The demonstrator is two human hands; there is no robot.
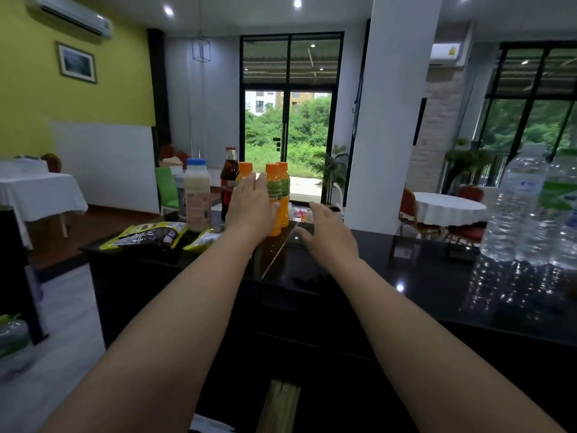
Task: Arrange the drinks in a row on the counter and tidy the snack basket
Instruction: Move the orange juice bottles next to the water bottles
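The person's left hand (249, 209) and right hand (327, 229) were bare, with left forearm (187, 307) and right forearm (406, 323) unclothed to the elbows.

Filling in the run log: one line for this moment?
left hand grips orange bottle | right hand open at counter

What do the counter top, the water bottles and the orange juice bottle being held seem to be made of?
Counter top: polished black stone, probably granite, or a lookalike; it mirrors the ceiling lights. Water bottles: thin clear plastic, ribbed and glinting. Orange juice bottle: likely plastic, with orange screw cap and printed sleeve; glass cannot be excluded.
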